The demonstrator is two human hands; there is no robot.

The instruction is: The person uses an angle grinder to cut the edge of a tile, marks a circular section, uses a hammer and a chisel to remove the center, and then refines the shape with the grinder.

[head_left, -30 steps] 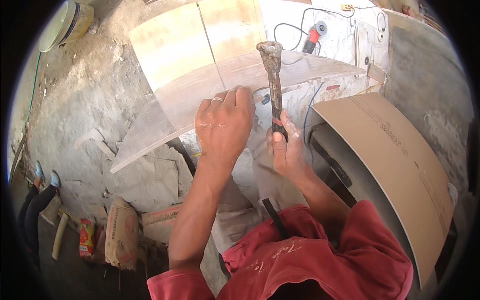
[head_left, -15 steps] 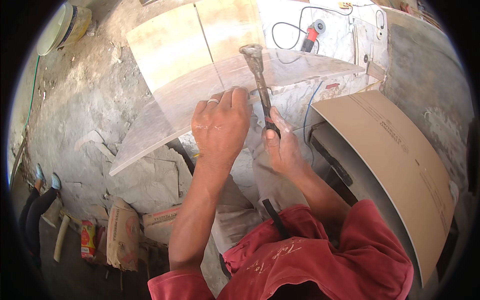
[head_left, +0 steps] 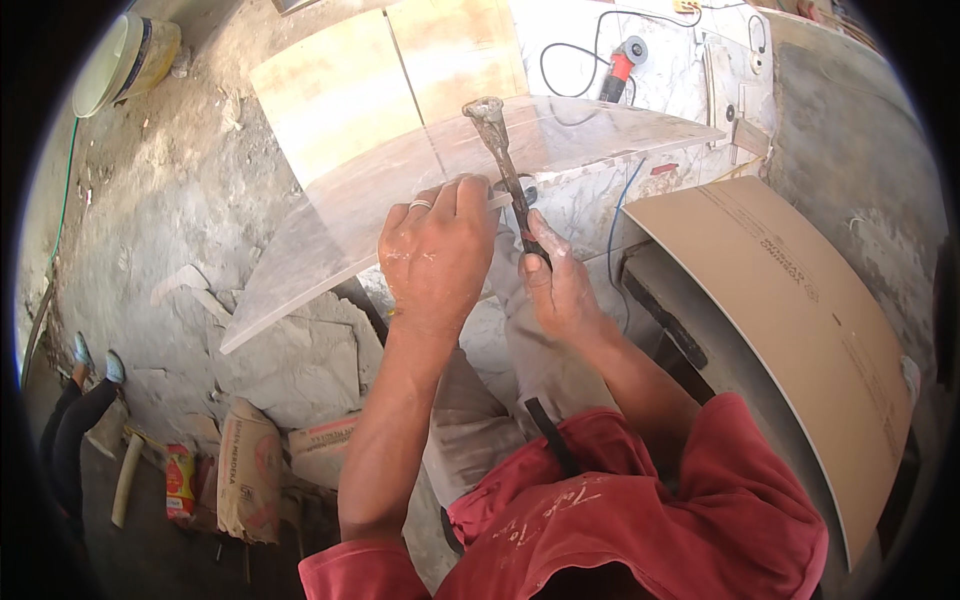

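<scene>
A hammer (head_left: pixel 502 150), crusted with pale dust, stands tilted up and to the left in my right hand (head_left: pixel 565 295), whose fingers wrap its lower handle. My left hand (head_left: pixel 435 250), with a ring on one finger, is closed with knuckles up at the near edge of a long, polished grey stone slab (head_left: pixel 310 255). Its fingertips and whatever they grip are hidden. The hammer's head is above the slab, just beyond my left knuckles. Beside the hammer, the slab's near edge has a notch. My legs are below the slab.
A red angle grinder (head_left: pixel 618 78) with a black cord lies beyond the slab. Wooden boards (head_left: pixel 340 90) are at the far left of it. A cardboard-coloured panel (head_left: pixel 790 290) is at right. Paper sacks (head_left: pixel 250 470), a bucket (head_left: pixel 125 65) and another person's legs (head_left: pixel 75 430) are at left.
The hammer's head has tipped to the left and slightly lower, and my right hand has shifted a little left. My left hand stays closed at the slab edge, nearly in place.
</scene>
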